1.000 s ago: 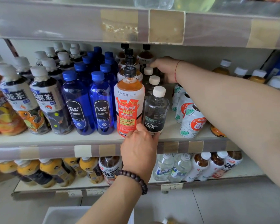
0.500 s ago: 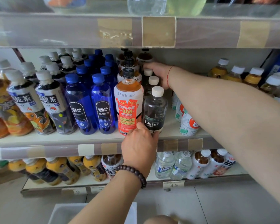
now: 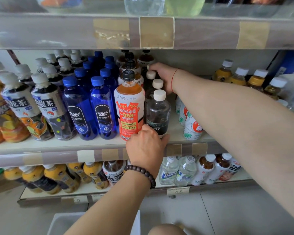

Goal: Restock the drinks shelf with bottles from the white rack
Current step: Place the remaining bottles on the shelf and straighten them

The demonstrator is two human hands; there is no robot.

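On the middle drinks shelf stands a row of clear Forest Soda bottles with white caps. My left hand grips the base of the front Forest Soda bottle at the shelf's front edge. My right hand reaches deep into the shelf and wraps around the rear Forest Soda bottles of the same row. An orange bottle with a red label stands just left of the front one. The white rack shows at the bottom, below my arms.
Blue Bolsa Soda bottles and tea bottles fill the shelf's left. White-labelled bottles lie behind my right forearm; yellow drinks stand at the back right. A shelf above hangs low. The lower shelf holds more bottles.
The view has shifted down and closer a little. Both hands keep their grips on the Forest Soda row; my right hand has closed lower around the rear bottles.
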